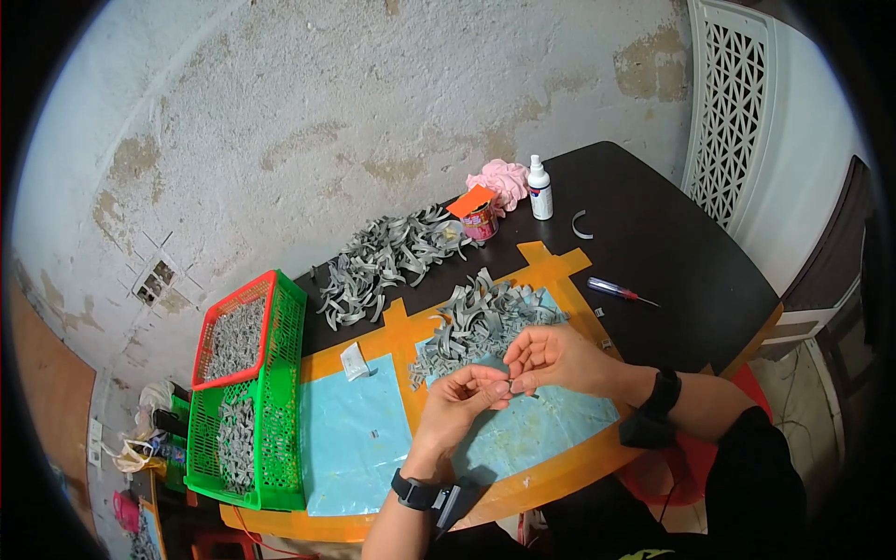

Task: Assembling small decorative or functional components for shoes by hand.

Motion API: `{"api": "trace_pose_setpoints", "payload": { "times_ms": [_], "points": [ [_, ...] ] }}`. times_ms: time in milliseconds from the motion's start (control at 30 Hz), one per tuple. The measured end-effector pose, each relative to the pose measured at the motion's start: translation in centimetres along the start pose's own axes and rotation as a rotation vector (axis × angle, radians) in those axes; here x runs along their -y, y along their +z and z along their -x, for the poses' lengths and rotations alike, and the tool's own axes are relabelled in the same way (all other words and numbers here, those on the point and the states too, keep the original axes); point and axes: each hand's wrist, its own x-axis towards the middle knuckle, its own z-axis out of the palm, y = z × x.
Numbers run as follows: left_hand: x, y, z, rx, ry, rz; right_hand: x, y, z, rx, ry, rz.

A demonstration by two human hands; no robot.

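Observation:
My left hand (464, 399) and my right hand (553, 360) meet over the front of the table with their fingertips pinched together. Between them is a small dark grey piece (533, 395), mostly covered by the fingers, so its exact kind cannot be made out. Just beyond my hands lies a heap of curved grey strips (485, 322), with smaller grey bits at its left edge. Under my hands spreads a light blue sheet (523, 439), held down with orange tape (401, 333).
A second heap of curved grey strips (392, 257) lies farther back. At left, a red basket (231, 383) sits on a green basket (283, 439), both holding small grey pieces. A spray bottle (540, 194), pink cloth (504, 183), can (480, 224) and screwdriver (621, 290) are also on the table.

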Motion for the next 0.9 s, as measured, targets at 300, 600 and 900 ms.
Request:
{"api": "trace_pose_setpoints", "payload": {
  "times_ms": [300, 600, 900],
  "points": [
    [0.2, -0.7, -0.3, -0.081, 0.084, 0.007, 0.1, -1.2, 0.2, -0.007, -0.038, 0.145],
    [0.1, -0.7, -0.2, -0.067, 0.072, -0.001, 1.4, -1.3, 0.3, 0.066, 0.037, 0.064],
    [-0.3, -0.5, 0.0, -0.038, 0.043, 0.012, 0.4, -1.7, 0.1, 0.177, -0.13, 0.182]
  ]
}}
